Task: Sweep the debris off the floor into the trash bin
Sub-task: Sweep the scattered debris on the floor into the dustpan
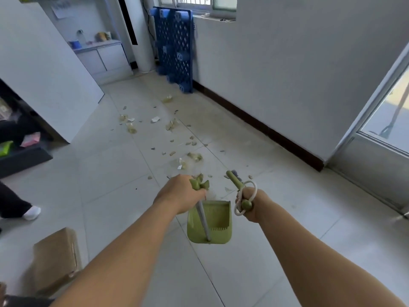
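The left hand grips the green long-handled plastic dustpan, the right hand grips the green broom handle, and the scattered pale debris trails ahead towards the tiled floor's far wall edge, its nearest scraps just beyond both hands.

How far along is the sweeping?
Barely started. The dustpan looks empty, and debris lies scattered across the floor. In hand: the left hand grips the dustpan handle, the right hand the broom handle. No trash bin in view.

Both bare arms reach forward — left hand and right hand each curled in a tight grip.
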`<state>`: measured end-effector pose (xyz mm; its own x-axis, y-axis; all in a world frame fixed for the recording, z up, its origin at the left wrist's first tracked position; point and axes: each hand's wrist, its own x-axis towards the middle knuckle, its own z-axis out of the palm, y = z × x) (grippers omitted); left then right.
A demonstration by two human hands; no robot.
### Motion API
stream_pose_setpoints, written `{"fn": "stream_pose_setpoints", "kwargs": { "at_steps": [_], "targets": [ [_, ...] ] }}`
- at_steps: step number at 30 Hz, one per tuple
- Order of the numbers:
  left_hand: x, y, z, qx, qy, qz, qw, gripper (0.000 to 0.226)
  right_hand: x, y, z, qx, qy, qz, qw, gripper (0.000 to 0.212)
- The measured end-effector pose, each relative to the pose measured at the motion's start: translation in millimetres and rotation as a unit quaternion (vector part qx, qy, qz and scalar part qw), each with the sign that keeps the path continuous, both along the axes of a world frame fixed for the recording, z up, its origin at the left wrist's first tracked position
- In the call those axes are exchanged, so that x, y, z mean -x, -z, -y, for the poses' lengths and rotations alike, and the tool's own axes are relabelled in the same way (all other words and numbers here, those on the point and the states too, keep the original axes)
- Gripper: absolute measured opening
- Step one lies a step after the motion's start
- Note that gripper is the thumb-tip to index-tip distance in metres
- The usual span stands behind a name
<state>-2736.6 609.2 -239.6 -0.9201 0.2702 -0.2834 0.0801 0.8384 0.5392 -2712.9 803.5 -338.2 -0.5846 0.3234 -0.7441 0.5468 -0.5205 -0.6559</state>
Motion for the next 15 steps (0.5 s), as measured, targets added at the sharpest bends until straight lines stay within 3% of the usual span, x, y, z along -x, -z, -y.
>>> {"fn": "stream_pose_setpoints", "kwargs": {
  "at_steps": [7,15],
  "targets": [
    [133.3,13.8,35.4,0.0,0.042,0.021,0.999,0.036,104.6,17.1,17.3,-0.038,0.047,-0.003,0.998,0.037],
    [273.6,16.5,67.8,0.026,0.125,-0.013,0.992,0.03,199.8,32.0,30.8,-0.075,0.102,0.085,0.988,0.022]
  ]
}}
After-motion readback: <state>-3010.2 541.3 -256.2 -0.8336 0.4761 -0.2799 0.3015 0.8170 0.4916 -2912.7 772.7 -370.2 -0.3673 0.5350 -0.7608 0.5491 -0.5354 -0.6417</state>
